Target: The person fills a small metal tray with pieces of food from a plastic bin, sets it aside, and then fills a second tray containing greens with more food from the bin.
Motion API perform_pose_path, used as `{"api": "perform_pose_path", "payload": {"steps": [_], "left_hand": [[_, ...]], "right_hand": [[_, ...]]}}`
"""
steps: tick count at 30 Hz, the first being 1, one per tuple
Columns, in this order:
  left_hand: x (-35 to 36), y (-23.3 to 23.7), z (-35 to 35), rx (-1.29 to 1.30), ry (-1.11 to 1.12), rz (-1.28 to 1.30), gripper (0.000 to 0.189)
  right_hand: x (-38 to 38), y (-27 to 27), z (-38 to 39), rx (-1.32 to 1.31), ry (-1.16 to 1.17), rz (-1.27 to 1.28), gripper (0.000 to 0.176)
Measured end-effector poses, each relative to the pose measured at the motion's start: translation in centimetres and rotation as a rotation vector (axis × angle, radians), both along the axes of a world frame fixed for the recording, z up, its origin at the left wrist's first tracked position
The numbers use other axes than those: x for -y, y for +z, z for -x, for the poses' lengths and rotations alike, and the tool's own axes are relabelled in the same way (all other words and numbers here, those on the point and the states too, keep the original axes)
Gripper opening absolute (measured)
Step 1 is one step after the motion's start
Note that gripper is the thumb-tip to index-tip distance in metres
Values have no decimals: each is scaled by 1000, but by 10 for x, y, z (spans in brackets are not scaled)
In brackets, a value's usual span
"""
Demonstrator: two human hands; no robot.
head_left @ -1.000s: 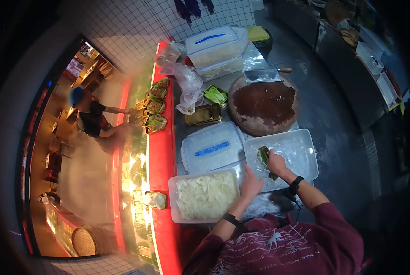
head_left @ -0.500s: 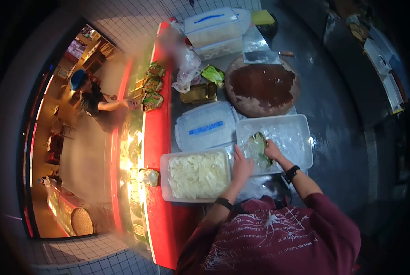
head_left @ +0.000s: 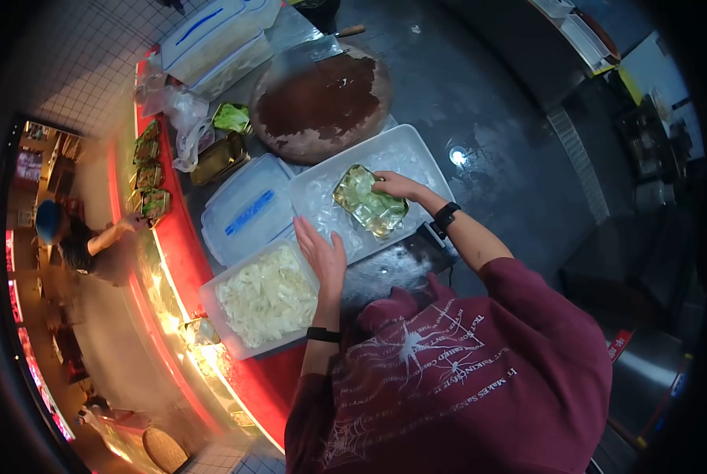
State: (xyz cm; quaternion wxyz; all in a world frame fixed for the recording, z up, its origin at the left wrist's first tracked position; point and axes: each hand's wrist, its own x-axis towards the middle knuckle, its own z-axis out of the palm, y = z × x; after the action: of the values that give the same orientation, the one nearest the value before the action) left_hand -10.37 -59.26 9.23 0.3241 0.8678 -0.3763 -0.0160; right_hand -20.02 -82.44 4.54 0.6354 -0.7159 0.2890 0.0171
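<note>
My right hand (head_left: pixel 395 185) grips the near right edge of a gold rectangular tray (head_left: pixel 367 200) with green leaves in it. That tray is tilted over a white tub (head_left: pixel 431 162) of clear, icy-looking pieces. My left hand (head_left: pixel 322 251) has its fingers spread and holds nothing, at the border between this tub and a second tub (head_left: pixel 225 325) filled with pale, flat strips. A clear lid with a blue strip (head_left: pixel 247 207) lies beside both tubs.
Beyond are a round chopping block (head_left: pixel 322 103), a cleaver (head_left: pixel 310 54), stacked lidded boxes (head_left: pixel 219 47), a plastic bag (head_left: pixel 186 126) and another gold tray (head_left: pixel 217 160). Across the red counter (head_left: pixel 181 245), a person (head_left: pixel 73 237) reaches toward filled trays (head_left: pixel 153 204).
The view has turned and shifted. The leaf-filled gold tray now shows more fully in my right hand, tilted. My left hand remains near the border of the two tubs.
</note>
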Motion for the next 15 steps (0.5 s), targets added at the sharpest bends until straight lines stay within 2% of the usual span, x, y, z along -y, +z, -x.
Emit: {"api": "perform_pose_path", "payload": {"steps": [2, 6, 8, 9, 11, 15], "left_hand": [[12, 14, 3, 3, -69, 13, 69], [43, 10, 14, 18, -199, -50, 65], [52, 5, 15, 45, -212, -41, 63], [57, 4, 15, 78, -216, -63, 61], [66, 2, 16, 109, -226, -84, 60], [78, 1, 14, 199, -230, -98, 52]], "right_hand": [[-3, -3, 6, 12, -83, -272, 39], [-6, -10, 6, 39, 75, -107, 41], [-16, -11, 2, 76, -29, -294, 44], [-20, -7, 0, 74, -32, -296, 44], [-29, 4, -3, 140, -139, -429, 54], [-48, 4, -14, 206, -224, -367, 59]]}}
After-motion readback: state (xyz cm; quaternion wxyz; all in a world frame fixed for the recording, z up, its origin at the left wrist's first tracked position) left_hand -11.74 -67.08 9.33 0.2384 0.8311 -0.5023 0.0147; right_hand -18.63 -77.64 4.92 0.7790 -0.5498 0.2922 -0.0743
